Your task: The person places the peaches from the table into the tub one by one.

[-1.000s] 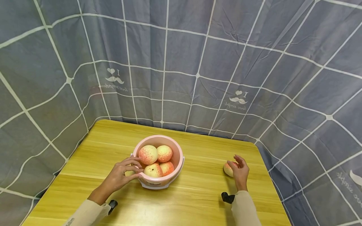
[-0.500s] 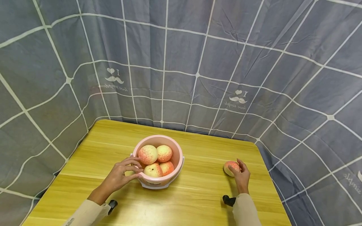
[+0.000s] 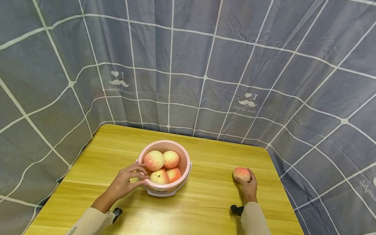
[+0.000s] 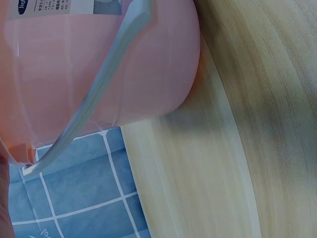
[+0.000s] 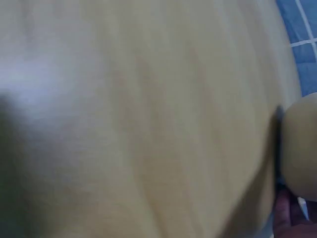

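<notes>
My left hand [image 3: 129,179] holds the near left rim of a pink bucket [image 3: 186,163], fingers over the edge and thumb outside. Several yellow-and-red peaches [image 3: 154,160] lie inside it. The bucket's pale handle [image 4: 94,94] hangs down its side in the left wrist view. Toward the table's right side, my right hand [image 3: 249,189] grips a single peach [image 3: 241,174] between thumb and fingers. In the right wrist view that peach [image 5: 301,148] is cut off by the right edge, with a dark shadow beside it. Whether it touches the table is hard to tell.
The yellow wood-grain table [image 3: 211,192] has rounded far corners. A grey-blue curtain [image 3: 188,81] with white grid lines hangs behind it and along both sides. Black wrist-worn pieces [image 3: 236,210] stick out beside the sleeves.
My right hand has shifted from over the peach to its near right side and now grips it. The peach has moved very slightly right. My left hand and the bucket stay put.
</notes>
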Available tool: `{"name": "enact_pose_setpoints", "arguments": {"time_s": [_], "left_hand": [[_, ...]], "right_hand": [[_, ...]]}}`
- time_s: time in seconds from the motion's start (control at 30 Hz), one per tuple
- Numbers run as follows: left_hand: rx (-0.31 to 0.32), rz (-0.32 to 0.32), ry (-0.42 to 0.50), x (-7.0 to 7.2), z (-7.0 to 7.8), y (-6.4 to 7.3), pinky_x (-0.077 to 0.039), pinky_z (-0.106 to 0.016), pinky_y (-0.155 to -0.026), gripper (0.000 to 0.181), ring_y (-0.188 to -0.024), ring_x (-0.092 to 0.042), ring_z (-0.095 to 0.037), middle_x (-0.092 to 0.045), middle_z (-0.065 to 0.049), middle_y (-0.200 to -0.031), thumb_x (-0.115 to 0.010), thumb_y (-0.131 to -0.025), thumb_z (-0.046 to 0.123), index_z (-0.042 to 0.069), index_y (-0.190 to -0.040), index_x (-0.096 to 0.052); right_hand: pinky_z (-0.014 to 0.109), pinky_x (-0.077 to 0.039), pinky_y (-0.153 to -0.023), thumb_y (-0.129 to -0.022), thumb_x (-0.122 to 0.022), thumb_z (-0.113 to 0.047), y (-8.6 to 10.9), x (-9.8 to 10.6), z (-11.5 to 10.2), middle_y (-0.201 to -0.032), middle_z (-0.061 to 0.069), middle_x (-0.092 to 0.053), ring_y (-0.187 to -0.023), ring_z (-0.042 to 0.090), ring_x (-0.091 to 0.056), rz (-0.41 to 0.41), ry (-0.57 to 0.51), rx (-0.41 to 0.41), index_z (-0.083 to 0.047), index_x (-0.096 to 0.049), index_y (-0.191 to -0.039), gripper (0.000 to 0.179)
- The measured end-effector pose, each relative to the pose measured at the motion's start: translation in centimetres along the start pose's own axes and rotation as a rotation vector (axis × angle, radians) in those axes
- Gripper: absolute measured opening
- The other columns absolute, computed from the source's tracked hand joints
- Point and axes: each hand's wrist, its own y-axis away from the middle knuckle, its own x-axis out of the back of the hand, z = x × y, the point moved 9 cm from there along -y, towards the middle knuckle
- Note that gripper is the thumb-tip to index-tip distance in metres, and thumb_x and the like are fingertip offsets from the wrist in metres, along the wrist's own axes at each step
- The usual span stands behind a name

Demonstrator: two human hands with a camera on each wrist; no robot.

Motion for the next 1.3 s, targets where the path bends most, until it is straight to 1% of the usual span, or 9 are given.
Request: {"name": "enact_pose_setpoints", "arguments": {"time_s": [0.23, 0.5, 0.67, 0.73, 0.83, 0.97, 1.07, 1.2, 1.3], "left_hand": [[-0.01, 0.004, 0.023, -0.1, 0.0, -0.2, -0.028, -0.015, -0.114, 0.028, -0.104, -0.06, -0.032, -0.066, 0.003, -0.095, -0.085, -0.059, -0.004, 0.01, -0.082, -0.076], [-0.011, 0.002, 0.024, -0.2, 0.1, -0.3, -0.027, -0.015, -0.115, 0.028, -0.104, -0.06, -0.031, -0.068, -0.005, -0.093, -0.085, -0.059, -0.004, 0.01, -0.082, -0.076], [-0.021, 0.008, 0.012, -0.1, 0.1, -0.3, -0.029, -0.013, -0.113, 0.029, -0.103, -0.061, -0.032, -0.067, 0.0, -0.093, -0.085, -0.058, -0.004, 0.011, -0.082, -0.076], [-0.024, 0.009, 0.01, -0.1, 0.1, -0.4, -0.029, -0.013, -0.113, 0.029, -0.103, -0.061, -0.032, -0.067, 0.002, -0.094, -0.085, -0.058, -0.003, 0.011, -0.082, -0.077], [-0.025, 0.009, 0.013, -0.1, 0.1, -0.4, -0.029, -0.013, -0.113, 0.029, -0.103, -0.061, -0.032, -0.067, 0.003, -0.095, -0.085, -0.059, -0.003, 0.01, -0.083, -0.077], [-0.025, 0.01, 0.013, -0.1, 0.1, -0.3, -0.03, -0.013, -0.113, 0.03, -0.103, -0.061, -0.032, -0.067, 0.002, -0.094, -0.085, -0.058, -0.004, 0.01, -0.083, -0.076], [-0.022, 0.009, 0.011, 0.0, 0.1, -0.3, -0.029, -0.013, -0.113, 0.03, -0.103, -0.061, -0.032, -0.067, 0.002, -0.094, -0.085, -0.058, -0.004, 0.011, -0.083, -0.077], [-0.019, 0.008, 0.01, 0.0, 0.1, -0.2, -0.029, -0.013, -0.113, 0.03, -0.103, -0.061, -0.032, -0.067, 0.003, -0.094, -0.085, -0.058, -0.004, 0.011, -0.082, -0.077], [-0.021, 0.011, 0.011, 0.1, 0.2, -0.1, -0.029, -0.013, -0.113, 0.03, -0.103, -0.061, -0.031, -0.067, 0.002, -0.093, -0.085, -0.057, -0.004, 0.011, -0.082, -0.076]], "right_hand": [[0.052, -0.037, -0.107, -0.085, -0.071, 0.0, 0.2, 0.4, 0.4, -0.149, 0.025, -0.031, -0.131, 0.039, -0.036, 0.054, 0.002, -0.003, -0.008, -0.027, -0.152, 0.08], [0.052, -0.038, -0.104, -0.086, -0.072, -0.003, 0.3, 0.6, 0.4, -0.145, 0.027, -0.034, -0.13, 0.039, -0.038, 0.08, 0.004, -0.009, -0.009, -0.028, -0.151, 0.079], [0.051, -0.04, -0.103, -0.084, -0.074, -0.008, 0.5, 0.7, 0.4, -0.143, 0.028, -0.035, -0.128, 0.039, -0.039, 0.087, -0.03, 0.015, -0.009, -0.03, -0.15, 0.079], [0.045, -0.044, -0.099, -0.082, -0.077, -0.01, 0.7, 0.8, 0.2, -0.14, 0.029, -0.037, -0.125, 0.038, -0.042, 0.102, -0.061, 0.038, -0.009, -0.035, -0.148, 0.078], [0.036, -0.045, -0.091, -0.082, -0.077, -0.013, 1.0, 0.8, 0.0, -0.138, 0.031, -0.038, -0.122, 0.037, -0.043, 0.103, -0.064, 0.055, -0.008, -0.036, -0.148, 0.078], [0.02, -0.044, -0.084, -0.084, -0.076, -0.012, 1.0, 0.8, 0.5, -0.139, 0.028, -0.038, -0.123, 0.035, -0.042, 0.1, -0.025, 0.007, -0.009, -0.034, -0.149, 0.078], [0.009, -0.044, -0.073, -0.084, -0.076, -0.013, 0.9, 0.7, 1.0, -0.137, 0.024, -0.039, -0.12, 0.031, -0.043, 0.095, -0.019, -0.049, -0.009, -0.034, -0.149, 0.078], [0.006, -0.044, -0.064, -0.083, -0.078, -0.017, 1.2, 0.4, 1.4, -0.129, 0.02, -0.041, -0.107, 0.021, -0.046, 0.073, -0.024, -0.088, -0.01, -0.034, -0.148, 0.079], [0.007, -0.045, -0.065, -0.081, -0.08, -0.019, 1.4, 0.3, 1.5, -0.125, 0.016, -0.044, -0.098, 0.011, -0.048, 0.064, -0.015, -0.091, -0.011, -0.037, -0.147, 0.079]]}}
